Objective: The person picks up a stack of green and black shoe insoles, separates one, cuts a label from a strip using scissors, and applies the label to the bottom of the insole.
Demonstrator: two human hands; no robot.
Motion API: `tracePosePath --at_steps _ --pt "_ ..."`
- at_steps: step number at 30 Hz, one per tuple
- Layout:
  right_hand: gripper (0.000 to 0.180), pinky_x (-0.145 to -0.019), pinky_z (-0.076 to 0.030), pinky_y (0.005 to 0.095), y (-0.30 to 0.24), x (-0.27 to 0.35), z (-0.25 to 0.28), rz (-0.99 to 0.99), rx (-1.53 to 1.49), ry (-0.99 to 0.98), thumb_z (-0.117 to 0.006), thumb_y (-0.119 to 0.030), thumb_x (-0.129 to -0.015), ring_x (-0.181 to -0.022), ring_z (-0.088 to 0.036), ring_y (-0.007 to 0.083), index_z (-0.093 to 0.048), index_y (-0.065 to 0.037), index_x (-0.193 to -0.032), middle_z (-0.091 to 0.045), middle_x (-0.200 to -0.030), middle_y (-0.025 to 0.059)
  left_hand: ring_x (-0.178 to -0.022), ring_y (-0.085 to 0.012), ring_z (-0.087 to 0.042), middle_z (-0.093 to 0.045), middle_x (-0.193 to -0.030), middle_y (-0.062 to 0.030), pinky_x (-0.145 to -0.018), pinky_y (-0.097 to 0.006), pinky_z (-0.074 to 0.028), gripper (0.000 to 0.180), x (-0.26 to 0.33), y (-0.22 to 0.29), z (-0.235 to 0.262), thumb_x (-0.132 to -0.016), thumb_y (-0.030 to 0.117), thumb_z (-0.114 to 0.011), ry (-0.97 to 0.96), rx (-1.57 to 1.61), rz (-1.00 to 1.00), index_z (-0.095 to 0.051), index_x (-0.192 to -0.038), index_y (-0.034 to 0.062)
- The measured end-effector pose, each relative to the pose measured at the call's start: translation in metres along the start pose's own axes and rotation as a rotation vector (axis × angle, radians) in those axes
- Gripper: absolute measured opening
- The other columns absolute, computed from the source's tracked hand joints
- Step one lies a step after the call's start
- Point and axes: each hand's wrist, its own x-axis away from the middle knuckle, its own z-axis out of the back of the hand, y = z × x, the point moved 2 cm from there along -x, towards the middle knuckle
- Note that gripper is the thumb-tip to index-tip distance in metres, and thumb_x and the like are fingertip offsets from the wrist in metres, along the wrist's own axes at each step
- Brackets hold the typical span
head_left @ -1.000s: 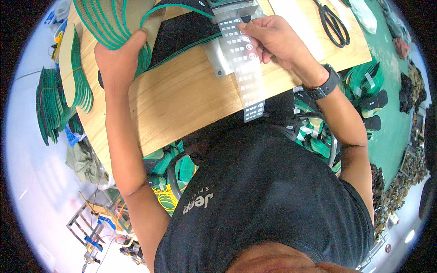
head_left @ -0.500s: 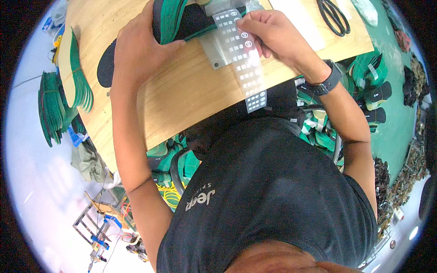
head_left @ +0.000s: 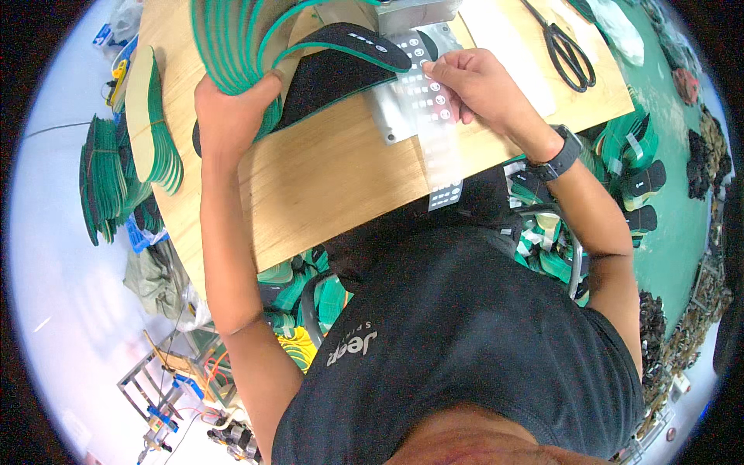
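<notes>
My left hand (head_left: pixel 230 116) is closed round the lower end of a fanned stack of green-edged insoles (head_left: pixel 232 46). Just right of it, a black insole (head_left: pixel 341 40) with small white print at its tip reaches over to a clear strip of white printed transfers (head_left: pixel 440 155). Pinched between thumb and fingers, that strip's edge is in my right hand (head_left: pixel 484 89), close to the insole tip. The strip lies over a thin metal plate (head_left: pixel 390 124) and hangs past the table's front edge. Another black insole (head_left: pixel 310 89) rests flat underneath.
A metal block (head_left: pixel 418 14) stands behind the plate. Black-handled scissors (head_left: pixel 570 58) lie on the right, beside a white sheet (head_left: pixel 508 35). More insole bundles sit at the left table edge (head_left: pixel 151 116) and on the floor at right (head_left: pixel 628 147).
My left hand now grips the fanned insole stack, which has swung into view. A printed black insole tip has come against the strip. My right hand, still pinching the strip, has shifted slightly down and right.
</notes>
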Motion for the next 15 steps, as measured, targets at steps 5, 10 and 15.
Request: tracePosePath --at_steps 5,10,15 --pt "0.032 -0.037 -0.041 0.0196 -0.0031 -0.006 0.0063 -0.059 0.044 -0.05 -0.059 -0.027 -0.092 -0.042 -0.054 0.0087 -0.062 -0.003 -0.071 -0.059 -0.055 0.003 -0.073 -0.0132 -0.062 -0.068 -0.08 -0.0061 -0.072 -0.028 -0.049 0.026 -0.0055 -0.0025 0.0066 -0.068 0.018 -0.075 0.08 0.104 -0.066 -0.066 -0.085 -0.0009" --pt "0.032 -0.033 -0.034 0.0181 -0.0034 -0.0065 0.0034 -0.083 0.031 -0.029 -0.06 -0.027 -0.093 -0.038 -0.048 0.0045 -0.061 -0.005 -0.069 -0.055 -0.052 0.0 -0.073 -0.0135 -0.062 -0.068 -0.08 -0.0064 -0.072 -0.029 -0.049 0.026 -0.006 -0.0036 0.0073 -0.069 0.018 -0.075 0.06 0.091 -0.089 -0.066 -0.085 -0.0008" --pt "0.033 -0.033 -0.035 0.0179 -0.0044 -0.0067 0.0033 -0.088 0.053 -0.033 -0.06 -0.027 -0.093 -0.038 -0.048 0.0047 -0.06 -0.005 -0.068 -0.056 -0.052 0.0002 -0.073 -0.0136 -0.062 -0.068 -0.08 -0.0066 -0.072 -0.029 -0.049 0.027 -0.0041 -0.0043 0.0072 -0.069 0.018 -0.075 0.061 0.07 -0.085 -0.066 -0.085 -0.0005"
